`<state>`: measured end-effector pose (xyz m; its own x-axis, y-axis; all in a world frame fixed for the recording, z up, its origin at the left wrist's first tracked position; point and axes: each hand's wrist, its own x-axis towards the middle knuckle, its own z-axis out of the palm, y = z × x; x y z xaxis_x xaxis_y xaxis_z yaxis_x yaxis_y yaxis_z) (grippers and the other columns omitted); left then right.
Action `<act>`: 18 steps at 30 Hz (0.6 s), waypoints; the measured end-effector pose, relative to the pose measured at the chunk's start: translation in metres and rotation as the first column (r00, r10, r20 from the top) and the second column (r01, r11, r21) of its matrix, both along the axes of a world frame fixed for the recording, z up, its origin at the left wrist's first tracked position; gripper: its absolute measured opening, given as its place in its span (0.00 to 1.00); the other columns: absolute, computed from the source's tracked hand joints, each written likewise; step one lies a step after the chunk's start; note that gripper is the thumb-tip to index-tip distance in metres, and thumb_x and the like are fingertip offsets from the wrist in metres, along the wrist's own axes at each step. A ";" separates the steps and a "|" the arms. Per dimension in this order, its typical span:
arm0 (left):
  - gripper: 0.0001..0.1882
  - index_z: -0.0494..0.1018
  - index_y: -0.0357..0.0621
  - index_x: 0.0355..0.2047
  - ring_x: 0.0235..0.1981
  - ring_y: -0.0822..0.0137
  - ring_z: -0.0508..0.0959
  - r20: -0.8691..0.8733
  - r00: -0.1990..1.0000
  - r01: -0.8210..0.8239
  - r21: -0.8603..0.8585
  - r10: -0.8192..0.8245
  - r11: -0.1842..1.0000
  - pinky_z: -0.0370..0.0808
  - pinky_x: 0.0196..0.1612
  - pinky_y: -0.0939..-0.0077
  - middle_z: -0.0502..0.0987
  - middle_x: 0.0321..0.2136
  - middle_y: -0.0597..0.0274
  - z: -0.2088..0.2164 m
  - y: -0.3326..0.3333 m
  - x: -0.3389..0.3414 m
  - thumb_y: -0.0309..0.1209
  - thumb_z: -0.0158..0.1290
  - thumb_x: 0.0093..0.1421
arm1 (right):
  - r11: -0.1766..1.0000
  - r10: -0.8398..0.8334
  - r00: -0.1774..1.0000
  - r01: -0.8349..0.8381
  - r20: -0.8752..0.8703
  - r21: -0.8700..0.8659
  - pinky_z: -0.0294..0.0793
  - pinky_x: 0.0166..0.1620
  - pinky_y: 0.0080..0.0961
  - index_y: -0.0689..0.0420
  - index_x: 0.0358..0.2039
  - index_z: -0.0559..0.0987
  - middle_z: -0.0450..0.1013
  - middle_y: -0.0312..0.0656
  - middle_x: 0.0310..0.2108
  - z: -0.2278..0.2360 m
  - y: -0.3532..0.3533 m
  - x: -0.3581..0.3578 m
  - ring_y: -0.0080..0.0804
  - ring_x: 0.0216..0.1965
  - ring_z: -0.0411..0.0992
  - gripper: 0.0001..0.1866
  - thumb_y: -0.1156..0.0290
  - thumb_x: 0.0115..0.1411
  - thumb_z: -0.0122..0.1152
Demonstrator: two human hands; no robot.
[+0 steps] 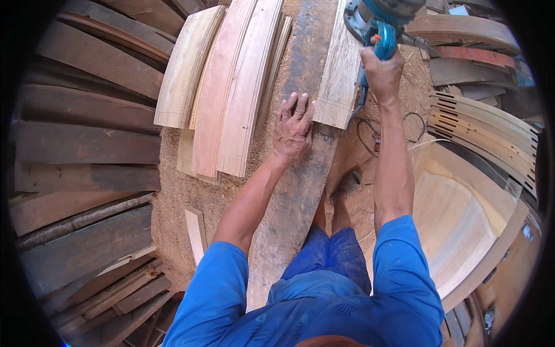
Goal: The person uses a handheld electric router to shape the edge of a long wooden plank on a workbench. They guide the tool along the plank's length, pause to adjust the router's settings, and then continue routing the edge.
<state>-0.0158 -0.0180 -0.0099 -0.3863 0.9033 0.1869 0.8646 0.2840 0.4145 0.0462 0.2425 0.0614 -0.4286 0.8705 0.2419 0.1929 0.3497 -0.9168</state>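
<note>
My right hand [383, 72] is wrapped round the handle of a teal power tool that looks like a router [386, 39], at the top of the view. The tool rests at the right edge of a pale wooden board [337, 78], its upper body cut off by the frame. That board lies lengthwise on a dark, worn plank bench [289, 196]. My left hand [293, 130] lies flat on the bench, palm down with fingers stretched, beside the board's near left corner. The fingertips come close to the board's left edge; whether they touch it I cannot tell.
Several pale and pinkish boards [222, 98] lie stacked left of my left hand, on sawdust. Dark planks [87, 141] line the far left. A power cord [363, 124] loops below the tool. Slotted wooden pieces [485, 130] and a large wooden panel frame [462, 214] stand at right.
</note>
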 end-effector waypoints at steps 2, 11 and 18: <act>0.32 0.68 0.47 0.64 0.69 0.45 0.62 -0.004 1.000 -0.003 -0.005 0.003 1.000 0.58 0.69 0.47 0.66 0.68 0.54 0.000 0.000 0.000 0.28 0.59 0.58 | 1.000 0.017 0.999 -0.017 -0.030 -0.024 0.73 0.32 0.23 0.61 0.43 0.78 0.74 0.36 0.26 -0.004 0.006 -0.001 0.21 0.26 0.73 0.15 0.72 0.55 0.64; 0.33 0.68 0.45 0.64 0.69 0.44 0.62 0.002 1.000 -0.006 -0.022 0.006 1.000 0.57 0.70 0.47 0.65 0.68 0.53 0.003 -0.001 0.001 0.27 0.58 0.57 | 0.978 0.036 0.998 -0.024 0.056 -0.207 0.75 0.39 0.31 0.64 0.43 0.75 0.72 0.40 0.29 0.027 -0.088 0.040 0.28 0.30 0.73 0.17 0.71 0.53 0.62; 0.30 0.69 0.46 0.63 0.69 0.45 0.62 -0.015 1.000 -0.002 -0.041 0.002 0.999 0.54 0.72 0.48 0.66 0.67 0.52 0.000 -0.001 -0.001 0.31 0.57 0.59 | 0.943 0.069 0.997 -0.060 0.017 -0.328 0.74 0.40 0.30 0.63 0.41 0.74 0.72 0.40 0.33 0.029 -0.213 0.114 0.28 0.34 0.73 0.13 0.74 0.57 0.64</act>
